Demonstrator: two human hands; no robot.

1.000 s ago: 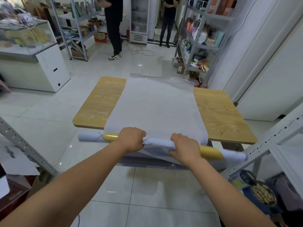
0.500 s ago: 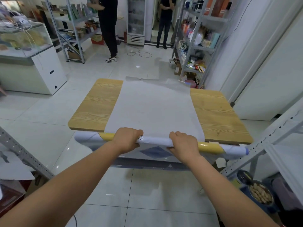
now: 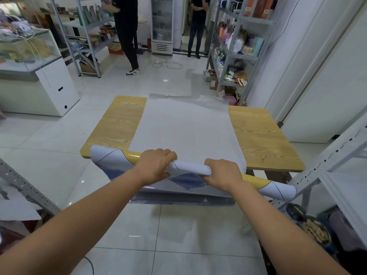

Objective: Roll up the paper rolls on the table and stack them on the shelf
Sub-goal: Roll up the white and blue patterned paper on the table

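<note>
The paper roll (image 3: 190, 168) lies along the 6 o'clock edge of the wooden table (image 3: 262, 139), partly past this edge. It is glossy white with yellow bands and thin black lines. Its unrolled part, a plain pale sheet (image 3: 184, 132), lies flat on the middle of the table and reaches the 12 o'clock edge, where it hangs over a little. Below the roll a layer with a blue pattern hangs down in front of the table.

The left hand (image 3: 156, 165) is clamped on the roll from above, with the fingers curled over its far side. The right hand (image 3: 222, 173) grips the roll in the same way, just beside the left hand, with a short white part of the roll between them. The left end of the roll, at 9 o'clock, looks loose and wide. The right end, at 4 o'clock, is tighter and comes near the upright of a grey metal shelf (image 3: 325, 158).

Under this shelf, at 5 o'clock, stands a bowl (image 3: 315, 232) with light brown pieces. Far behind the table, at 12 o'clock, two persons in dark clothes stand on the tiled floor.
</note>
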